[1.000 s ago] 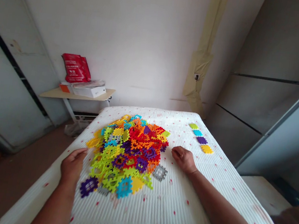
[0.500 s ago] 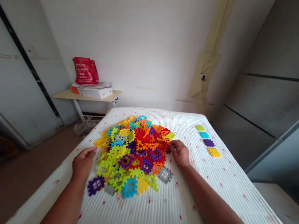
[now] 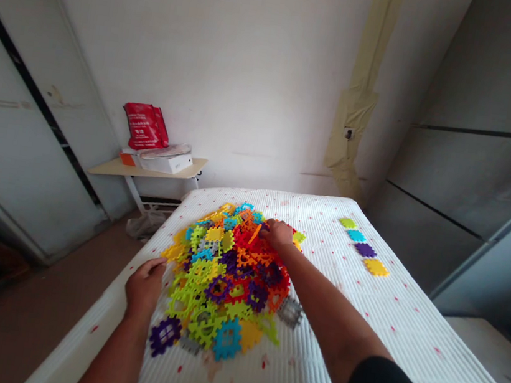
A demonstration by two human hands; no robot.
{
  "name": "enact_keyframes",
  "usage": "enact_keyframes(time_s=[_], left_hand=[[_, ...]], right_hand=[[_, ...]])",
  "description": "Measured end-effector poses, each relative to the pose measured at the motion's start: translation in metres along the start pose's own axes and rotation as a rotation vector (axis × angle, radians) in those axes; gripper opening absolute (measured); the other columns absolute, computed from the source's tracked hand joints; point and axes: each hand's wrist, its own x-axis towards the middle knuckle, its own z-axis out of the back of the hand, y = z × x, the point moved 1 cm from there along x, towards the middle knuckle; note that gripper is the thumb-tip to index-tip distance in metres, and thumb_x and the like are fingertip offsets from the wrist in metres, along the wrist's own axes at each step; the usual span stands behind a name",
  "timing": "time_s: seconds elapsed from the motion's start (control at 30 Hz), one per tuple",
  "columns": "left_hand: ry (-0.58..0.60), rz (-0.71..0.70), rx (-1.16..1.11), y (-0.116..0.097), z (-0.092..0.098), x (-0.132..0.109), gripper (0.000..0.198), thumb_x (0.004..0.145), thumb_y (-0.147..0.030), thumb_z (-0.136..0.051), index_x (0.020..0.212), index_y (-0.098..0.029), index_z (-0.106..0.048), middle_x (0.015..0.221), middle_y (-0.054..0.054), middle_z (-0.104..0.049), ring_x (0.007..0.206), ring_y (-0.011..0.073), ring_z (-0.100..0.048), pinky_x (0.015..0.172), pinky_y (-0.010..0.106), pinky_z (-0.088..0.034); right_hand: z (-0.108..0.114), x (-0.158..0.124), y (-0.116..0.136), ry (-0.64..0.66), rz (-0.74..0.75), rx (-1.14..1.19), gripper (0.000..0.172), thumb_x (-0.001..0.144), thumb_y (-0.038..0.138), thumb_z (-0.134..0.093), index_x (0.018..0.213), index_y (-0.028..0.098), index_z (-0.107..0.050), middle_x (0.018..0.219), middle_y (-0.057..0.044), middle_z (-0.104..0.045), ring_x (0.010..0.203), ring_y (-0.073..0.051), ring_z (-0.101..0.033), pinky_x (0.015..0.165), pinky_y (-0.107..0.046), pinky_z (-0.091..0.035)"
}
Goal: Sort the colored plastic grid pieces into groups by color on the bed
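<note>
A heap of colourful plastic interlocking tiles [image 3: 211, 273] with notched edges lies on the white bed cover. My left hand [image 3: 145, 284] rests beside the heap's left edge. Its fingers are loosely bent, the tips close to the yellow tiles [image 3: 174, 252], and no tile shows in it. Over the upper right of the heap, my right hand [image 3: 278, 235] has its fingers closed at a purple tile [image 3: 263, 231]; the fingertips are partly hidden. Red and orange tiles [image 3: 247, 257] surround it. A grey tile [image 3: 290, 312] lies beneath my right forearm's left side.
Green [image 3: 348, 223], blue [image 3: 356, 235], purple [image 3: 365, 250] and yellow [image 3: 376, 268] tiles form a row at the right of the bed cover [image 3: 320, 275]. Beyond the bed's far left corner, a small table [image 3: 112, 167] bears a red bag [image 3: 146, 127] and a white box [image 3: 172, 162].
My right hand has moved from the heap's right edge up and left onto its upper part, at the purple tile. The left hand stays by the left edge. The view has shifted slightly.
</note>
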Motion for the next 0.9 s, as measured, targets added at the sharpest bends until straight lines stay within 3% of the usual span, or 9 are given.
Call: enact_keyframes(time_s=[0.23,0.37,0.5,0.6,0.7,0.8,0.9], left_hand=[[0.008,0.045,0.041,-0.002,0.004,-0.003,0.037,0.062,-0.042,-0.053,0.085,-0.018,-0.069,0.088,0.006,-0.070,0.087,0.0253,-0.062,0.086,0.038,-0.046],[0.026,0.090,0.031,-0.008,0.008,-0.006,0.038,0.062,-0.041,-0.055,0.089,-0.019,-0.069,0.090,0.004,-0.070,0.093,0.0256,-0.060,0.089,0.037,-0.045],[0.038,0.110,-0.001,-0.009,0.009,-0.007,0.039,0.061,-0.040,-0.055,0.091,-0.019,-0.069,0.092,0.004,-0.069,0.094,0.0254,-0.060,0.090,0.036,-0.044],[0.056,0.116,0.015,-0.010,0.008,-0.007,0.039,0.062,-0.040,-0.054,0.091,-0.018,-0.069,0.091,0.005,-0.070,0.092,0.0255,-0.061,0.089,0.036,-0.045],[0.067,0.120,0.042,-0.012,0.007,-0.007,0.039,0.062,-0.039,-0.054,0.090,-0.018,-0.070,0.089,0.004,-0.070,0.089,0.0258,-0.061,0.087,0.036,-0.045],[0.058,0.111,0.057,-0.013,0.007,-0.008,0.040,0.061,-0.040,-0.055,0.091,-0.018,-0.070,0.085,0.004,-0.070,0.087,0.0264,-0.061,0.084,0.037,-0.046],[0.037,0.074,0.045,-0.013,0.007,-0.009,0.038,0.061,-0.040,-0.055,0.089,-0.018,-0.070,0.085,0.004,-0.070,0.088,0.0271,-0.061,0.085,0.038,-0.046]], right_hand=[[-0.010,0.009,0.014,-0.102,-0.061,0.057,0.024,0.083,0.031,-0.053,0.103,0.021,-0.062,0.104,-0.010,-0.066,0.096,-0.023,-0.059,0.075,-0.033,-0.042],[0.004,0.007,0.005,-0.179,-0.038,0.103,0.022,0.084,0.031,-0.051,0.103,0.026,-0.062,0.098,-0.002,-0.067,0.086,-0.016,-0.060,0.068,-0.024,-0.040],[0.030,-0.012,-0.032,-0.331,0.005,0.071,0.021,0.086,0.026,-0.048,0.101,0.022,-0.062,0.099,-0.004,-0.065,0.091,-0.017,-0.055,0.073,-0.026,-0.035],[0.038,-0.037,-0.075,-0.448,0.022,-0.107,0.020,0.086,0.016,-0.045,0.090,0.018,-0.064,0.091,-0.009,-0.064,0.091,-0.021,-0.052,0.075,-0.031,-0.031],[0.029,-0.063,-0.114,-0.334,0.048,-0.196,0.022,0.087,0.014,-0.043,0.090,0.016,-0.064,0.092,-0.012,-0.062,0.093,-0.022,-0.050,0.077,-0.033,-0.030],[0.018,-0.081,-0.140,-0.214,0.064,-0.171,0.016,0.084,0.022,-0.052,0.091,0.018,-0.065,0.093,-0.009,-0.063,0.094,-0.021,-0.052,0.077,-0.030,-0.034],[0.016,-0.090,-0.158,-0.224,0.050,-0.013,0.024,0.081,0.035,-0.060,0.099,0.020,-0.065,0.099,-0.005,-0.064,0.089,-0.017,-0.056,0.075,-0.025,-0.039]])
